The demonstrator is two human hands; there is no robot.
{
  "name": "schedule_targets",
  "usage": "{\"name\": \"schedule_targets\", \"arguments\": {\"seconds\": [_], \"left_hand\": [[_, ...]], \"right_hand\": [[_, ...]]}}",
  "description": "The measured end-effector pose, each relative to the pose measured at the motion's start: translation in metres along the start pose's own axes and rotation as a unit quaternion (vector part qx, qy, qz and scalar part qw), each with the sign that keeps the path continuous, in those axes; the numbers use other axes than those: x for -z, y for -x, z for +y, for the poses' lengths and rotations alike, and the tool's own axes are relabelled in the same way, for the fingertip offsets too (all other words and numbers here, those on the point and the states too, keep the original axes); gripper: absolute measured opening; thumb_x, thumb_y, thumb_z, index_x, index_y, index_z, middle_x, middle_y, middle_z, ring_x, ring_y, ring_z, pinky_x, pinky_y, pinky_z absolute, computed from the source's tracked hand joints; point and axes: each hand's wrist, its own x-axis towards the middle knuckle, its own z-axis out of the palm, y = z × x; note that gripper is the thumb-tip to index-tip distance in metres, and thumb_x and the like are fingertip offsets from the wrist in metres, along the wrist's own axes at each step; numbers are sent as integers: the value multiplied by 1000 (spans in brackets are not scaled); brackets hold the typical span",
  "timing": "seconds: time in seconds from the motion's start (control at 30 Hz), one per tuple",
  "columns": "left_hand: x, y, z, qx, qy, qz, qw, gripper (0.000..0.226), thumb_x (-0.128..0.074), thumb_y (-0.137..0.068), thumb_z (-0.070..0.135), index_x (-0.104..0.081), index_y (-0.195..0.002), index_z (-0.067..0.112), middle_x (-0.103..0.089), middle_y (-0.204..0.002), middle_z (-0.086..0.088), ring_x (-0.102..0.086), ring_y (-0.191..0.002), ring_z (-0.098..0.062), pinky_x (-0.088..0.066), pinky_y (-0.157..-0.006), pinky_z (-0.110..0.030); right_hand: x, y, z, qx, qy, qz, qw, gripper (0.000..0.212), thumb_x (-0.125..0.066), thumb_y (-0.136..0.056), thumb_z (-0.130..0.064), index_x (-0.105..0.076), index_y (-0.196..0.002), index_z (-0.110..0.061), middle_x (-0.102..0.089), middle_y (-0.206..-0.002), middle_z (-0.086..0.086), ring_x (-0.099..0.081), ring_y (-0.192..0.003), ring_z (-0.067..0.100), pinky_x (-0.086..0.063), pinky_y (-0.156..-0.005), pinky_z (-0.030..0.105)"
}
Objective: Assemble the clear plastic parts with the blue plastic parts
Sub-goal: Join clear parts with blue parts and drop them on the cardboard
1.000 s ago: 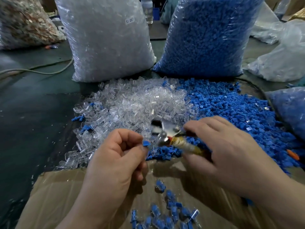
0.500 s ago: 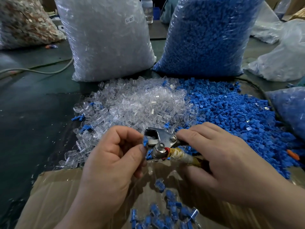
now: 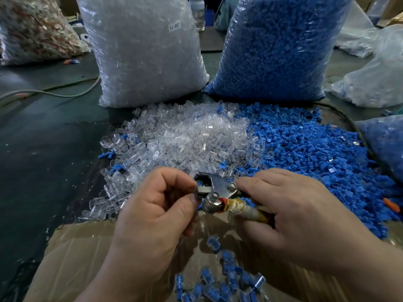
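One blue part (image 3: 199, 183) at left hand's (image 3: 152, 212) fingers (image 3: 177, 178), in tool (image 3: 219, 188)

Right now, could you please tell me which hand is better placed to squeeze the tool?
The right hand: it grips the metal tool by its taped handle. The left hand is pinching the small blue part at the tool's head.

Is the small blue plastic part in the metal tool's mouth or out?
In: the small blue plastic part sits in the mouth of the metal tool, left hand pinching it.
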Motion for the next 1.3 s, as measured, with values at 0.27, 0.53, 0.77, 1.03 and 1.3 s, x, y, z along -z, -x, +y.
{"name": "schedule_targets", "arguments": {"seconds": [0.27, 0.53, 0.77, 1.03, 1.3], "left_hand": [[2, -3, 0, 17, -47, 40, 998, 26, -70, -83, 11, -66, -80, 36, -67, -64, -3, -61, -49, -13, -50, -46, -20], [-5, 2, 3, 138, -79, -63, 985, 36, -64, -89, 2, -65, -72, 34, -66, -56, -3, -57, -43, -7, -45, -44, -12], [-8, 2, -7, 120, -122, -31, 985, 28, -67, -90, 17, -64, -83, 45, -71, -64, 0, -61, -46, -5, -47, -46, -13], [-10, 8, -6, 17, -139, -26, 990, 12, -62, -80, 37, -67, -90, 41, -68, -61, 8, -58, -48, -1, -47, -46, -16], [-3, 3, 7, 69, -121, -71, 988, 48, -46, -67, 70, -62, -77, 25, -60, -48, 1, -50, -40, -4, -39, -40, -16]], "right_hand": [[-3, 1, 10, -48, 40, -11, 998, 56, -43, -78, -63, -61, -120, -32, -62, -94, -21, -59, -85, 6, -50, -76, 25], [-8, -16, 38, -150, 132, -80, 977, 77, -30, -70, -80, -41, -136, -41, -52, -120, -18, -40, -113, 12, -34, -99, 34], [-8, -12, 8, -118, 64, 17, 991, 56, -35, -84, -68, -56, -123, -35, -58, -117, -15, -51, -113, 12, -42, -100, 42], [-21, -12, -20, 20, 47, 18, 999, 20, -40, -84, -28, -60, -87, -25, -58, -80, -9, -57, -73, 16, -38, -68, 32], [-19, -10, -32, 16, -30, 30, 999, 17, -42, -96, -25, -55, -86, -22, -52, -79, -9, -47, -71, 13, -43, -62, 31]]}}
